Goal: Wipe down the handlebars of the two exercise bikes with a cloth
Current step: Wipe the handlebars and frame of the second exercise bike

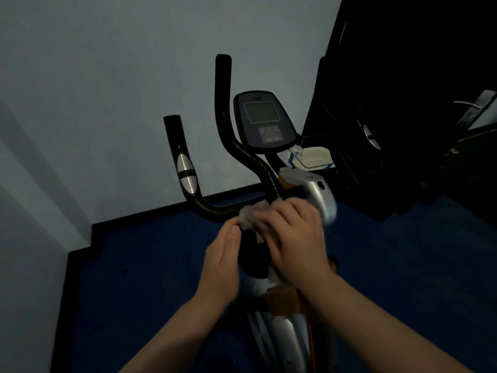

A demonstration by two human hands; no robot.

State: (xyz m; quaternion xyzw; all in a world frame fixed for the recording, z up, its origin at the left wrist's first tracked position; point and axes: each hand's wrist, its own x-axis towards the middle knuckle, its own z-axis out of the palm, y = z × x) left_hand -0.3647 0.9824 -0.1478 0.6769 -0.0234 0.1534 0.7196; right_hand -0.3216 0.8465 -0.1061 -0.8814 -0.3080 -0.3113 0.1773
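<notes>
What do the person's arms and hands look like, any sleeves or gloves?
Both forearms are bare as far as the picture shows: no sleeves. The left hand and right hand wear no gloves, and no rings, watch or bands show, though the light is dim.

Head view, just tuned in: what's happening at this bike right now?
A person stands over an exercise bike in a dim room. The right hand presses a pale cloth onto the middle of the black handlebar, near the stem. The left hand steadies beside it. The upright grips and console are untouched at this moment.
</notes>
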